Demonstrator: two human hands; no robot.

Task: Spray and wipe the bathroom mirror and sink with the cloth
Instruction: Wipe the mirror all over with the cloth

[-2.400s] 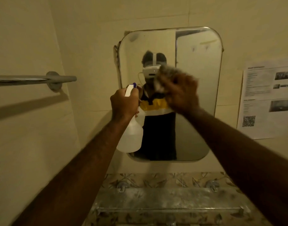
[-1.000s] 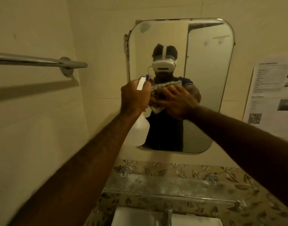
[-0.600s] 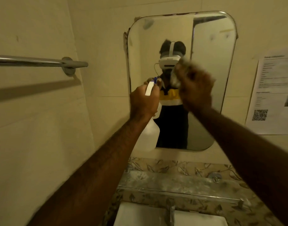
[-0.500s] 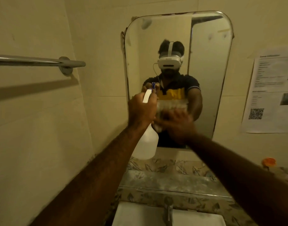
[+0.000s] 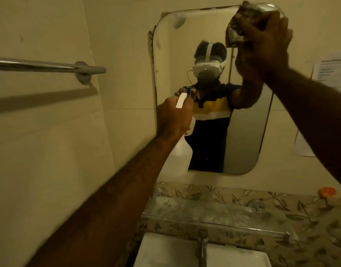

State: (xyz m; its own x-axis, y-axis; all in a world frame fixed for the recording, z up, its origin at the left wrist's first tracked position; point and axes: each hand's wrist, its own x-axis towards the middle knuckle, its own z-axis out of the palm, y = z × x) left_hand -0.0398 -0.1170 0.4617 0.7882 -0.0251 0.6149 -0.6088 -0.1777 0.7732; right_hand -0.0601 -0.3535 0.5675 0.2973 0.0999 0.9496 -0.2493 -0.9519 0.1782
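Here right hand [image 5: 262, 45] presses cloth [image 5: 241, 22] on mirror [image 5: 248, 132]; left hand [image 5: 173, 116] grips spray bottle [image 5: 180, 158].

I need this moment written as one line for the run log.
phase: wiping mirror | right hand: cloth at top right corner | left hand: holds spray bottle | sink: not yet wiped

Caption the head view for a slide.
Right hand wipes mirror corner with cloth; left hand holds spray bottle.

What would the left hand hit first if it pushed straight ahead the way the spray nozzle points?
Likely the mirror, at its lower left area; the left hand with the spray bottle faces it, though depth is unclear.
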